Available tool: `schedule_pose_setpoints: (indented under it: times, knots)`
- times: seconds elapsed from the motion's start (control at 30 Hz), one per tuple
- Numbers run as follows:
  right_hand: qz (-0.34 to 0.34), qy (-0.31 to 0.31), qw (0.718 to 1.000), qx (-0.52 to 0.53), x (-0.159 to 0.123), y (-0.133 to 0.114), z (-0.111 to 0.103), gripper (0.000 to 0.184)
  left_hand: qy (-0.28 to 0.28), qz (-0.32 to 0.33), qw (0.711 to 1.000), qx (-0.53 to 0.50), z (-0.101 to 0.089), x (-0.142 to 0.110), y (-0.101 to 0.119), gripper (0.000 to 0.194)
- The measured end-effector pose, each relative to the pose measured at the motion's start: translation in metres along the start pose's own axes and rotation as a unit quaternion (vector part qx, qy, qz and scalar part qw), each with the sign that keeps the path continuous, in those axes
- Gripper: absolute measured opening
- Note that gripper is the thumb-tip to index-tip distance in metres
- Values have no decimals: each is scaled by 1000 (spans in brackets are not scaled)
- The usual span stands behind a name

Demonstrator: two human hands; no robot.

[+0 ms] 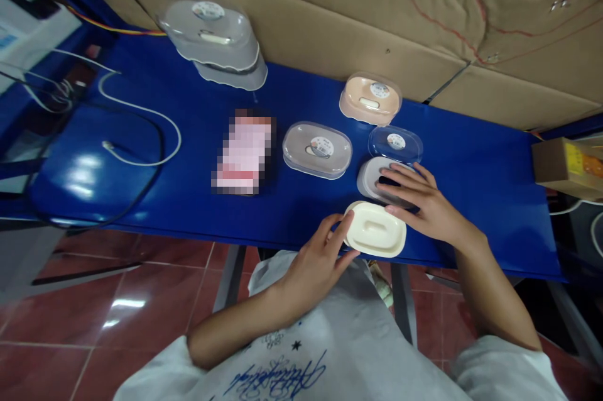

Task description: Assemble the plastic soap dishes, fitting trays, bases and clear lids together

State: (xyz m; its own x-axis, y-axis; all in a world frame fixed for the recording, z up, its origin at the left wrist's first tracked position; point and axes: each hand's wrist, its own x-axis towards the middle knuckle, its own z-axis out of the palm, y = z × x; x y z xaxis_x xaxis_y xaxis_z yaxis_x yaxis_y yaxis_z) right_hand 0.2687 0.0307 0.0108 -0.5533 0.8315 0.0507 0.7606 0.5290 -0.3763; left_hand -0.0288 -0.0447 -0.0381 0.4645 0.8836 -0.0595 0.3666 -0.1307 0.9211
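Near the front edge of the table lies a cream oval tray (377, 229) with a raised bump in its middle. My left hand (320, 253) grips its left end between thumb and fingers. My right hand (417, 200) has its fingers spread over a light grey oval box (372, 178), and its thumb reaches the cream tray's upper right rim. Part of the grey box is hidden under those fingers. Just behind it rests a clear plastic lid (396, 142) with a round label.
A grey lidded box (316, 149) and a peach lidded box (370, 99) stand on the blue table (188, 212). Stacked grey boxes (217, 36) are at the back left. A blurred-out pink item (245, 153), a white cable (176, 131) and a cardboard box (551, 165) lie around.
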Motion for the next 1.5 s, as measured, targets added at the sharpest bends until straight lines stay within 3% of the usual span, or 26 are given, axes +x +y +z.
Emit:
schedule_pose_setpoints:
  times: [0.1,0.2,0.37,0.43,0.53,0.63,0.73,0.83,0.93,1.07,1.2,1.3,1.37,1.43,1.5]
  knots:
    - [10,47,999,-12,26,1,-17,46,-6,11,999,44,9,7,1,57]
    - [29,82,995,-42,76,19,-29,57,-5,28,996,83,12,10,1,53]
    - [34,17,997,-72,162,74,-25,105,0,76,993,91,4,2,1,51]
    - [46,-7,996,-79,180,88,-22,106,0,114,988,104,1,-2,-1,47]
    - [35,6,996,-86,186,95,-21,95,-26,192,971,140,1,-4,-3,38]
    - [45,31,994,-90,183,96,-21,95,-71,260,944,191,6,0,-2,34]
    - [62,32,995,-70,182,96,-18,100,-94,270,933,220,14,8,0,38]
    - [53,41,996,-56,182,96,-18,96,-106,234,949,181,22,16,1,42]
    - [26,103,992,-69,174,92,-28,90,-90,204,969,108,30,23,0,44]
    - [-10,186,979,-77,143,75,-50,85,-66,211,962,163,39,33,0,42]
    - [27,205,976,-62,91,41,-56,82,-44,196,959,202,41,42,7,39]
    - [63,209,976,-20,46,8,-47,80,-9,174,981,83,36,38,15,40]
    - [63,194,978,46,18,-16,-37,81,28,132,987,-85,30,32,20,61]
    - [53,147,982,108,-3,-38,-26,83,41,60,957,-282,24,28,23,86]
    - [36,88,984,148,-14,-55,-15,87,18,-3,902,-431,19,28,27,102]
